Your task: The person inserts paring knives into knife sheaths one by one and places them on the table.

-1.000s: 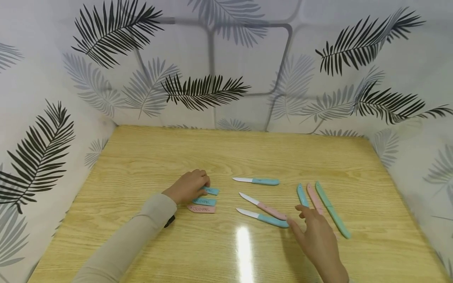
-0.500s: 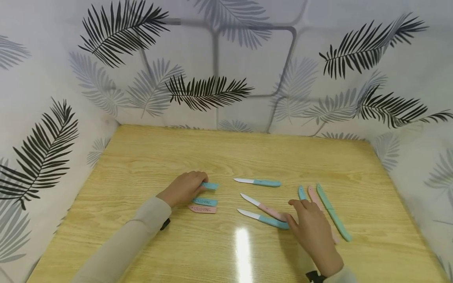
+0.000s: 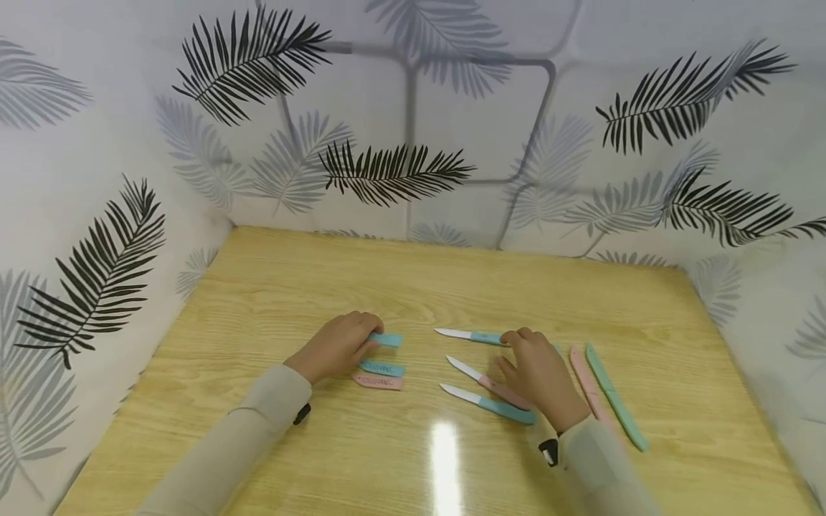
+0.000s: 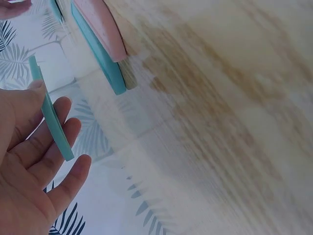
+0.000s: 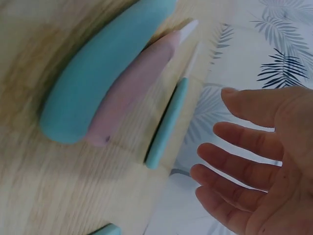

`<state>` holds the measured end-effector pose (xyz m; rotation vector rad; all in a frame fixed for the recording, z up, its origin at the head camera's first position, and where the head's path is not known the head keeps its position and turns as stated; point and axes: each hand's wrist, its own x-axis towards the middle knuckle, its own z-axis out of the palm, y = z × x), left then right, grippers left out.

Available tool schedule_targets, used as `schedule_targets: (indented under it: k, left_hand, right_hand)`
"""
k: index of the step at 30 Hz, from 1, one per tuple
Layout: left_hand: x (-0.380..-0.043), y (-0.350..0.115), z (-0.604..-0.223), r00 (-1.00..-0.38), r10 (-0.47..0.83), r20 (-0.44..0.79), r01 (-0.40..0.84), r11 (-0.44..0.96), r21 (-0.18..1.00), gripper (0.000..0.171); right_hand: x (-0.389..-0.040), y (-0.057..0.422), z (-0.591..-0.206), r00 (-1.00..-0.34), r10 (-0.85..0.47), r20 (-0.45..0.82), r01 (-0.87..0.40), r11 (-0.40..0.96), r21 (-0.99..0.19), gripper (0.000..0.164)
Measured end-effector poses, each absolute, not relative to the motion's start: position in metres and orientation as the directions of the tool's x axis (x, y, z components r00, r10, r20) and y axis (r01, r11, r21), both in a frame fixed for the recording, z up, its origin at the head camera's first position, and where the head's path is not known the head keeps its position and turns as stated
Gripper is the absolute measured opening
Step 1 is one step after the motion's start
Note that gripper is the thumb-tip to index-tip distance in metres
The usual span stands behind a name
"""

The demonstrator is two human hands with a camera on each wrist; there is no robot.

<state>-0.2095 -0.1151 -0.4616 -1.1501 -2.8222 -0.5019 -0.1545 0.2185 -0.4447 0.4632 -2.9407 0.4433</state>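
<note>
My left hand [image 3: 338, 347] pinches a blue knife sheath [image 4: 55, 120] between thumb and fingers, lifted off the table. Beside it lie another blue sheath [image 3: 383, 370] and a pink sheath [image 3: 381, 383], both lettered. My right hand [image 3: 540, 376] hovers with parted, slightly bent fingers by the handle of the far blue knife [image 5: 168, 122]; its palm holds nothing in the right wrist view. Closer to me lie a pink-handled knife [image 3: 503, 392] and a second blue-handled knife [image 3: 506, 410], side by side. All three white blades are bare and point left.
On the right lie a sheathed pink knife [image 3: 587, 376] and a sheathed green knife [image 3: 616, 398]; a blue one is mostly hidden behind my right hand. The wooden table [image 3: 323, 272] meets a leaf-patterned covering [image 3: 374, 100] at the back and sides.
My left hand has lifted the blue sheath off the table. My right hand has moved left and away from me, from the sheathed knives toward the far blue knife.
</note>
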Motion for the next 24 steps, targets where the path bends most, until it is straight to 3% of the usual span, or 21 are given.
schedule_targets:
  k: [6, 24]
  left_hand:
    - [-0.206, -0.119, -0.46, -0.732, 0.664, 0.151, 0.676, 0.68, 0.285, 0.02]
    - [-0.197, -0.128, -0.456, -0.748, 0.643, 0.163, 0.66, 0.695, 0.287, 0.02]
  right_hand:
    - [-0.172, 0.216, -0.452, -0.955, -0.275, 0.111, -0.296, 0.895, -0.333, 0.031]
    - [-0.198, 0.205, -0.468, -0.957, -0.282, 0.072, -0.287, 0.877, -0.386, 0.031]
